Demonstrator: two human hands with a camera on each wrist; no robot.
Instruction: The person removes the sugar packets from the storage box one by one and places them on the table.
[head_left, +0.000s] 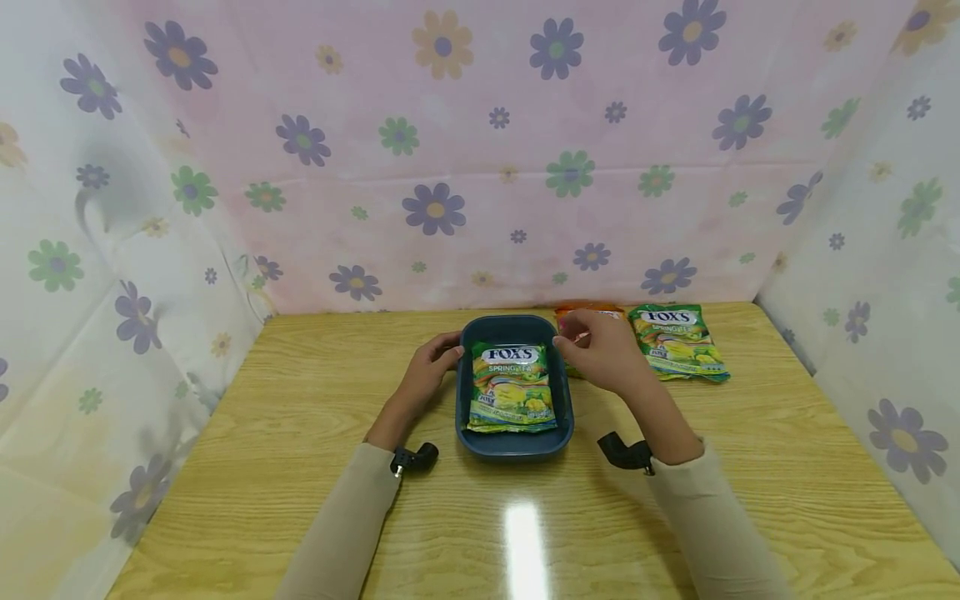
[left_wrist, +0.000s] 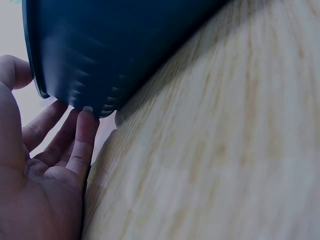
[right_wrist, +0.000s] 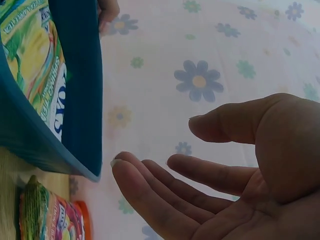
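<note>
A dark blue plastic tub (head_left: 514, 457) stands on the table, and a green Fox's Spring Tea candy packet (head_left: 512, 392) lies face up inside it. My left hand (head_left: 426, 367) holds the tub's left side, thumb at the rim and fingertips against the outer wall (left_wrist: 100, 55). Beside the right rim is my right hand (head_left: 603, 350), its fingers loosely bent with nothing between them. In the right wrist view a gap shows between its fingertips (right_wrist: 122, 167) and the tub. This hand partly hides an orange candy packet (head_left: 592, 307) behind it.
Another green Fox's packet (head_left: 677, 343) lies at the back right, next to the orange one. A floral cloth (head_left: 480, 150) hangs behind the wooden table (head_left: 315, 392) and along both sides. Each wrist wears a black camera mount.
</note>
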